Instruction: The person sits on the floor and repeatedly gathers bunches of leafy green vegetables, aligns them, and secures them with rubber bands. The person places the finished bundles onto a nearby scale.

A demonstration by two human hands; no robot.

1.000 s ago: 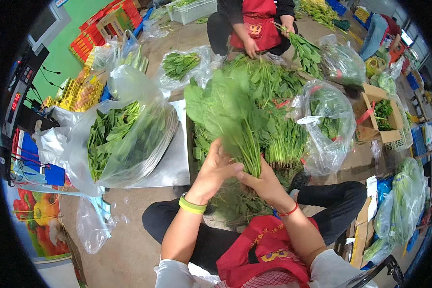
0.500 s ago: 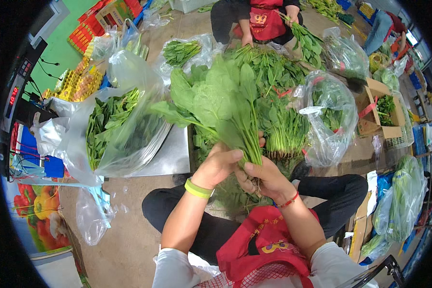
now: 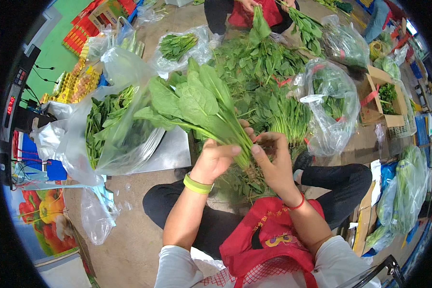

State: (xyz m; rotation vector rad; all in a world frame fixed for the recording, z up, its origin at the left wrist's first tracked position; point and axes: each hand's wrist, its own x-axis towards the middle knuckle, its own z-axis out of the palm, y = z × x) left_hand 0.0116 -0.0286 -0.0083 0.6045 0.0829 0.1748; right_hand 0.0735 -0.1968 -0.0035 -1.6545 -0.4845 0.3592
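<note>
My left hand (image 3: 215, 161) is closed round the stems of a bunch of leafy greens (image 3: 194, 101), whose broad leaves fan out to the upper left. My right hand (image 3: 273, 161) has its fingers curled at the root end of that bunch, thumb against the stems. Beyond them lies a heap of similar greens (image 3: 266, 60), with upright stems (image 3: 290, 122) on its right. Loose leaves and roots (image 3: 242, 189) lie below my hands.
An open bag of greens (image 3: 103, 129) rests on a metal platform (image 3: 170, 153) at left. A knotted bag (image 3: 336, 125) and cardboard box (image 3: 369, 113) are at right. A co-worker (image 3: 252, 14) handles greens at top, another person (image 3: 374, 21) stands top right. Egg trays (image 3: 81, 86) are left.
The bunch has tilted left in my hands, and my right hand has risen slightly and moved right. The co-worker's hand has lifted some greens from the heap.
</note>
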